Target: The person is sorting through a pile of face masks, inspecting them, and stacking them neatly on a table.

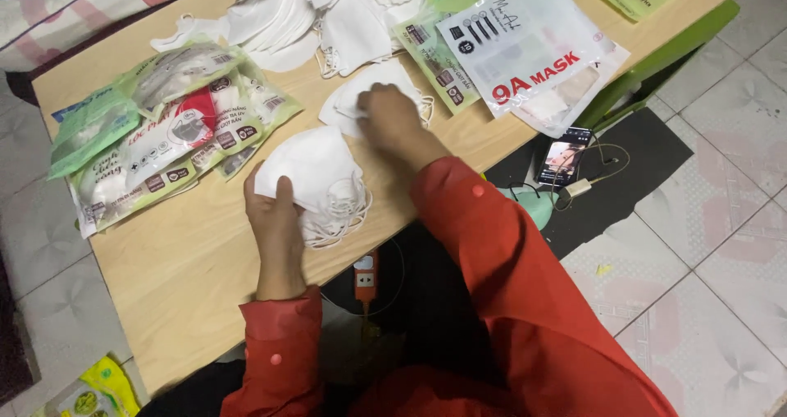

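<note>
Wooden table [197, 261]: light-coloured top, set at a slant across the view, bearing all the goods listed below.

Loose white masks, heap [328, 11]: lay at the far edge of the table, unpacked, overlapping one another.

Filled packets, green-edged [164, 130]: several lay fanned on the person's left part of the table, overlapping, each showing masks through clear film.

Flat empty packets, white and green [525, 48]: lay stacked on the right part of the table, the topmost white with red lettering.

Stack of white masks [316, 179]: folded, nested together, ear loops hanging out at the near side; sat near the table's front edge, gripped by the left hand [277, 220], fingers closed round its near end, thumb on top.

Small pile of white masks [369, 93]: lay flat at mid-table, just beyond the held stack. The right hand [392, 118] rested on it, fingers curled down onto the top mask; whether it pinched the mask could not be told.

Both sleeves were red.

Phone [562, 159]: on a dark mat on the tiled floor, beside the table, screen lit.

Orange power strip [366, 276]: on the floor under the table's edge.
</note>
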